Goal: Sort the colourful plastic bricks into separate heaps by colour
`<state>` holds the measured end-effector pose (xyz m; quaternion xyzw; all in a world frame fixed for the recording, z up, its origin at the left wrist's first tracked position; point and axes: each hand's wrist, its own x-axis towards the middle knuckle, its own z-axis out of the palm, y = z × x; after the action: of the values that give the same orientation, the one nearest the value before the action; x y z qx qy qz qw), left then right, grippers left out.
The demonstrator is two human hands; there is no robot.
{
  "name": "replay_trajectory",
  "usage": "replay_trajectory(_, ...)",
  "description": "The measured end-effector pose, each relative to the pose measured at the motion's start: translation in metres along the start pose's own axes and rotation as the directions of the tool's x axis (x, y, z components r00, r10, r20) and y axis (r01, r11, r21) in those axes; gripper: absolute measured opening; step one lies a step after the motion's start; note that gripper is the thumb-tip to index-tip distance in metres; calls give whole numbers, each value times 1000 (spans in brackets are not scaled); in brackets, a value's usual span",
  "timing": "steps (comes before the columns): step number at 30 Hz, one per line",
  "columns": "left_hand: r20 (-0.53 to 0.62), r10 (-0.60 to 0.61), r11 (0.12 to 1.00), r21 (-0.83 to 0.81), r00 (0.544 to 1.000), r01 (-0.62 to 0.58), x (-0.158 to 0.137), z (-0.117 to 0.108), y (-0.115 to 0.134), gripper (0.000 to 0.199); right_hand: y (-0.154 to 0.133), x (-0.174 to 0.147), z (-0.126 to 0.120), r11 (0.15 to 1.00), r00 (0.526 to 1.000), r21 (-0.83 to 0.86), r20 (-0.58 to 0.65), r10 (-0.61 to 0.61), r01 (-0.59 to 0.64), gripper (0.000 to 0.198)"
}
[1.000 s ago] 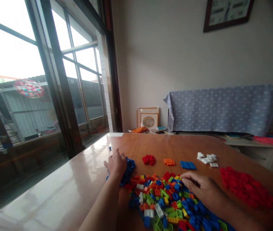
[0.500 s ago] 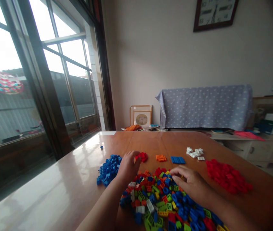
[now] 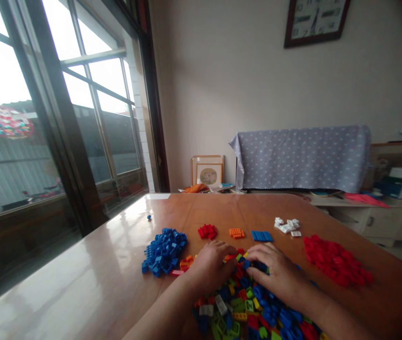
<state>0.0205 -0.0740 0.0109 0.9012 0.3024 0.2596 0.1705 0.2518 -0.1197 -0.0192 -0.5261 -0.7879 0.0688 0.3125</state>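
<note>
My left hand is over the back left of a mixed pile of toy building bricks, its fingers loosely bent and partly hidden against the bricks. Facing it from the other side, my right hand touches the pile, thumb and fingers apart. Blue, green, red, yellow, orange and white bricks lie jumbled between and below the hands. Left of my left hand is a heap of blue bricks, with a few orange bricks beside it.
Beyond the hands lie red bricks, orange bricks, blue bricks and white bricks in small groups. A large red heap sits at right. One small blue piece lies far left on the wooden table.
My left hand has come back from beside the blue heap, moving right and nearer onto the mixed pile. My right hand has shifted slightly left, its fingers now more spread over the bricks.
</note>
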Motion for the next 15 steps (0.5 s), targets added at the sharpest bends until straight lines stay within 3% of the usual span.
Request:
replay_trajectory(10,25,-119,891,-438,993,118,0,24,5,26,-15,-2,0,990,999,134,-4,-45,45,19)
replay_trajectory(13,-48,-162,910,-395,986,130,3,22,-3,26,-11,-3,0,992,1000,127,-17,-13,15,30)
replay_trajectory(15,-136,-192,959,-236,972,157,4,13,-14,22,-7,-4,-1,993,999,120,-32,28,-24,37)
